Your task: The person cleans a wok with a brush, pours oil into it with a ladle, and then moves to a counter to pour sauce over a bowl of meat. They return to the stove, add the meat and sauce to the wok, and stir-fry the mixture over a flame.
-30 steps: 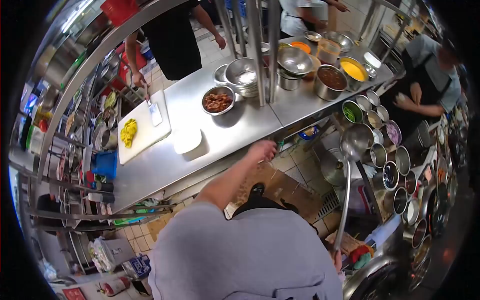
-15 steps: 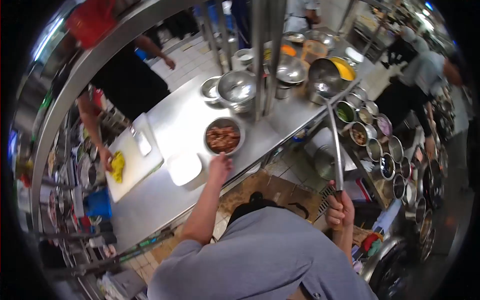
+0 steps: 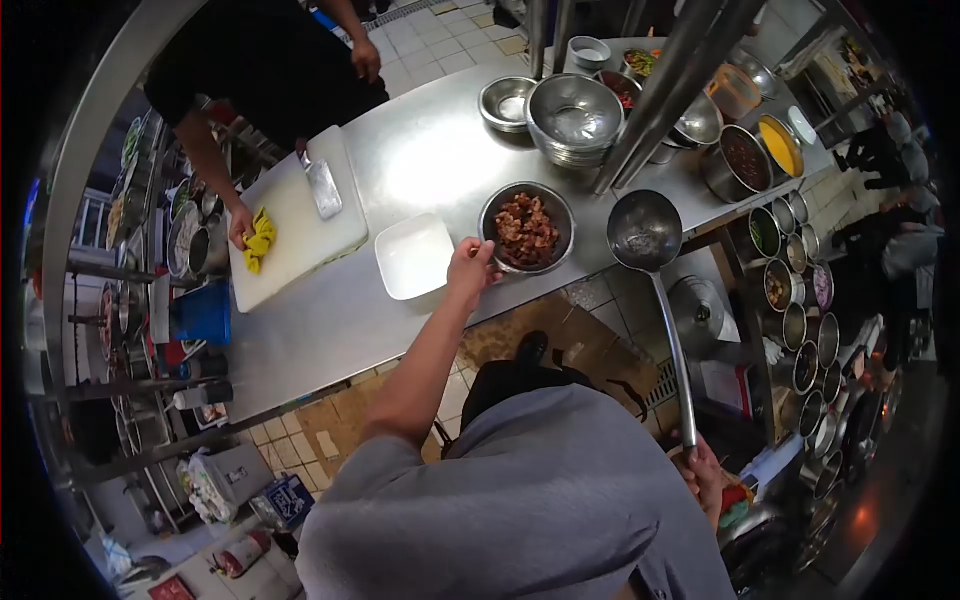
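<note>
My right hand (image 3: 703, 474) is wrapped round the handle of a long steel ladle (image 3: 645, 230). Its wide, round cup is raised beside the counter edge. With curled fingers, my left hand (image 3: 472, 268) is at the near left rim of a steel bowl (image 3: 567, 247); part of its grip is hidden. Chunks of reddish-brown meat (image 3: 526, 230) fill this bowl. Just left of it on the steel counter lies a white square dish (image 3: 410, 262), with nothing visible in it.
Across the counter (image 3: 290, 345), a person's hand (image 3: 240, 226) holds a yellow cloth (image 3: 259, 241) on a white cutting board (image 3: 300, 215), where a cleaver (image 3: 323, 188) lies. Stacked steel bowls (image 3: 575, 115) stand by metal posts (image 3: 680, 95). Several ingredient pots (image 3: 783, 283) line the right.
The view has swung, shifting the counter upward and right. The ladle's cup has come away from beside the yellow-filled pot, nearer the meat bowl. My left hand is now at the bowl's left rim.
</note>
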Available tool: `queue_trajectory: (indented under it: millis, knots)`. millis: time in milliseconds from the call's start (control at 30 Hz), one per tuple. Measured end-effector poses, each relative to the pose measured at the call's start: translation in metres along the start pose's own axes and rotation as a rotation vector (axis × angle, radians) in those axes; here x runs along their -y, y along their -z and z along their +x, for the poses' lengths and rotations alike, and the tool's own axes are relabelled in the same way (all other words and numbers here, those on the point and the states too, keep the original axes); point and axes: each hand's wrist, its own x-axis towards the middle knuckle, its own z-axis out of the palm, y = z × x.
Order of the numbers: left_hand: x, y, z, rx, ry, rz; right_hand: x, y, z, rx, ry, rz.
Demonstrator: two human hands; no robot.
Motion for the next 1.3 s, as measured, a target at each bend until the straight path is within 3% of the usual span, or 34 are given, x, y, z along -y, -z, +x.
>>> queue_trajectory:
  millis: [300,433,667,733,833,1300]
  knots:
    - [0.017,-0.001,0.003,-0.002,-0.045,-0.013,-0.009,-0.011,0.010,-0.024,0.016,-0.090]
    - [0.021,0.001,0.005,0.033,-0.128,0.192,-0.014,-0.015,0.014,-0.093,0.053,-0.201]
    - [0.027,-0.019,0.001,0.169,0.048,-0.009,-0.006,-0.034,0.011,-0.237,0.053,-0.427]
    - [0.031,-0.023,0.003,0.181,0.042,-0.106,-0.004,-0.028,0.011,-0.070,0.065,-0.413]
    - [0.031,-0.023,0.003,0.185,0.066,-0.155,-0.004,-0.036,0.012,-0.058,0.095,-0.412]
    - [0.028,-0.015,-0.003,0.187,0.074,-0.086,-0.016,-0.035,0.022,-0.203,-0.034,-0.387]
